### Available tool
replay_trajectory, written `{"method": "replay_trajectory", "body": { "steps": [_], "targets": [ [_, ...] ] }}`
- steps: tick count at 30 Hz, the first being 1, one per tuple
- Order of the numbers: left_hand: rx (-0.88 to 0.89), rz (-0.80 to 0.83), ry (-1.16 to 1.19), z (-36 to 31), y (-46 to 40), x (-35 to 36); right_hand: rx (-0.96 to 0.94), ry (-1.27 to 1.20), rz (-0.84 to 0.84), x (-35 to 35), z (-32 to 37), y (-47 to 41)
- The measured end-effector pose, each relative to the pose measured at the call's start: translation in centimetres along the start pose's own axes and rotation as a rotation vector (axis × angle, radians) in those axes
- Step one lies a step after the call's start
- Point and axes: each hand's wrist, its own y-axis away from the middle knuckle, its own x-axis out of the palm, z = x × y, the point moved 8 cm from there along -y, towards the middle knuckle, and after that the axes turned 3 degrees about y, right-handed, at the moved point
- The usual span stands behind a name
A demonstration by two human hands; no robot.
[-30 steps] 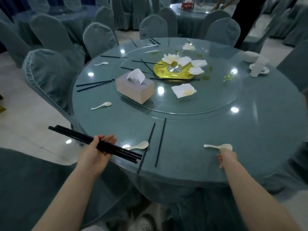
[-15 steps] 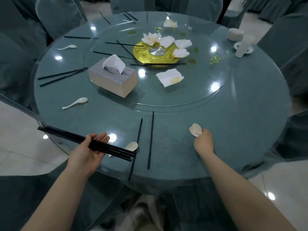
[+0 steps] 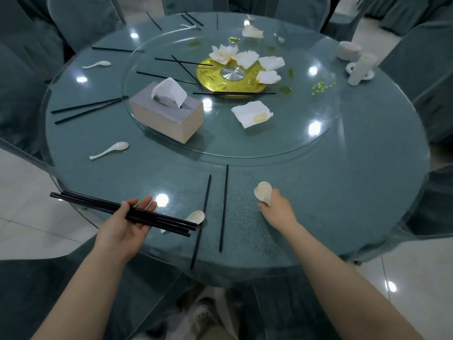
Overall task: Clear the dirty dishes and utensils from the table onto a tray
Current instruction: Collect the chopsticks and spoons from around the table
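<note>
My left hand (image 3: 125, 227) grips a bundle of black chopsticks (image 3: 98, 204) over the near left edge of the round teal table (image 3: 343, 192). Partly under the bundle's tips lies a white spoon (image 3: 196, 217). My right hand (image 3: 277, 209) holds another white spoon (image 3: 263, 191) with its bowl raised above the table. Two loose black chopsticks (image 3: 224, 207) lie between my hands. More spoons (image 3: 110, 150) and chopstick pairs (image 3: 85, 110) lie at the left. A white bowl (image 3: 348, 50) and a cup on a saucer (image 3: 361, 69) stand far right. No tray is in view.
A glass turntable (image 3: 306, 133) carries a tissue box (image 3: 166, 114), a yellow centre disc (image 3: 230, 77), used napkins (image 3: 252, 114) and loose chopsticks. Green food bits (image 3: 321, 85) lie at the right. Covered chairs (image 3: 81, 18) ring the table.
My right hand has lifted the spoon off the table at the right and carried it leftward. The view has moved closer over the table. My left hand keeps holding the chopstick bundle.
</note>
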Motion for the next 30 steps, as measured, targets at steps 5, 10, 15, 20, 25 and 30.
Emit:
{"method": "replay_trajectory", "body": {
  "steps": [5,10,15,20,25,30],
  "targets": [
    [0.006,-0.002,0.016,-0.1,0.0,-0.1,-0.146,0.193,0.005,0.1,2.0,0.3],
    [0.011,-0.009,0.037,0.2,0.1,-0.7,-0.172,0.266,0.07,1.3,2.9,0.6],
    [0.019,-0.013,0.045,0.4,0.5,-1.1,-0.256,0.477,0.042,2.2,3.6,0.6],
    [0.02,-0.012,0.053,0.4,0.6,-1.2,-0.335,0.518,-0.015,2.0,4.2,0.6],
    [0.007,-0.007,0.052,0.9,0.4,-1.1,-0.345,0.382,-0.008,1.7,4.0,0.5],
    [-0.01,-0.011,0.041,1.5,0.2,-1.2,-0.317,0.324,-0.07,1.1,3.3,0.7]
  ]
}}
